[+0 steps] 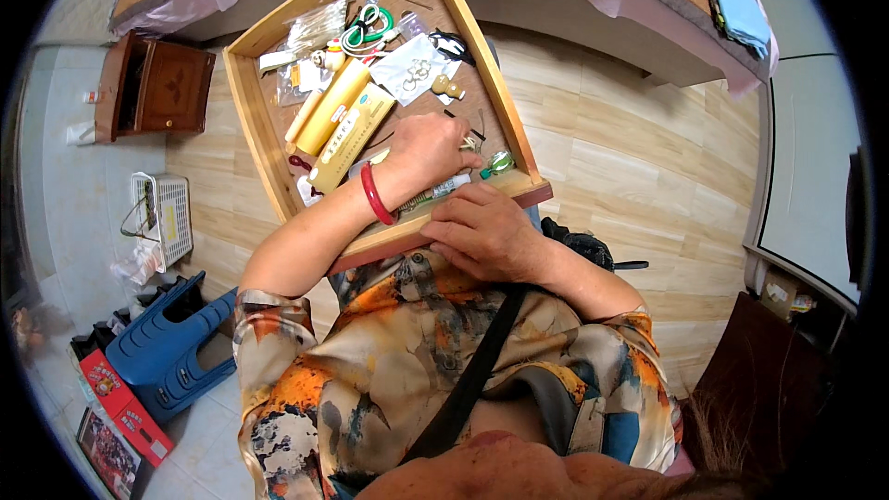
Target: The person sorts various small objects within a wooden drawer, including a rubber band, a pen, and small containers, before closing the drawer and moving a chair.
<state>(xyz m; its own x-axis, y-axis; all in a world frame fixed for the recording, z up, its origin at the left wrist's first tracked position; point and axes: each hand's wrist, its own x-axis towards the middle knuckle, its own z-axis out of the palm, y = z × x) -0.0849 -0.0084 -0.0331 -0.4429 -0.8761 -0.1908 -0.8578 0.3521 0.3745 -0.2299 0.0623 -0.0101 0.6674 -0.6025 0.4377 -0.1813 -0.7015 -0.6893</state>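
A wooden drawer [500, 97] rests across my lap, its reddish front board toward me. My left hand [433, 150], with a red bangle [375, 193] at its wrist, reaches in over the front. Its fingers are bent together near the front right corner, by a small green-and-clear item [497, 164]; what they pinch is hidden. A tube [449, 187] lies below that hand. My right hand [486, 231] is curled over the drawer's front board. Behind the left hand lie a yellow box [352, 139], a yellow roll [331, 109], a white packet of rings [414, 69] and coiled cables [368, 28].
A bed with a pink skirt [630, 0] stands ahead. At left are a brown cabinet [173, 88], a white basket [173, 213], a blue plastic stool [167, 338] and a red box [120, 398]. A black bag [579, 245] lies right of the drawer.
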